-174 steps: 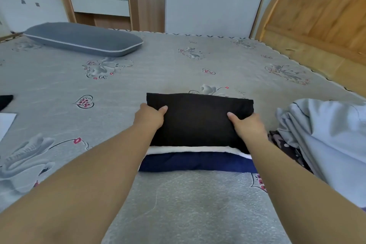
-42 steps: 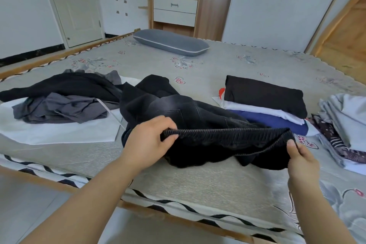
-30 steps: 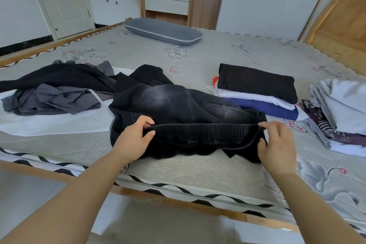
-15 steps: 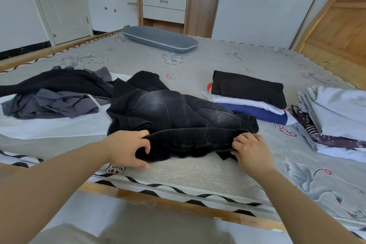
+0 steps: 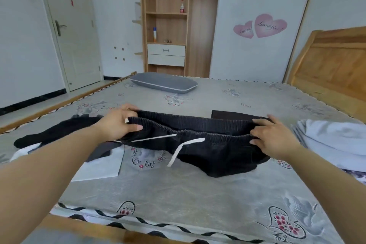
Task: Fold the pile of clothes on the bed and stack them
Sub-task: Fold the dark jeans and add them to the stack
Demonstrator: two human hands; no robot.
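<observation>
The room is lit evenly and brightly by soft, cool daylight; its source cannot be told. Only faint shadows are cast under the black trousers [image 5: 208, 144] on the bed [image 5: 178, 190]. No glare is seen. Wide-angle bending is marked at the edges, where the door [image 5: 69, 25] leans. The near forearms are slightly blurred.

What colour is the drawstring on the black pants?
White; the drawstring shows clearly in the head view.

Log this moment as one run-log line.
step: spreading black pants by the waistband, lifted | left hand: grips waistband | right hand: grips waistband | white drawstring: hanging loose | folded stack: behind pants
</observation>
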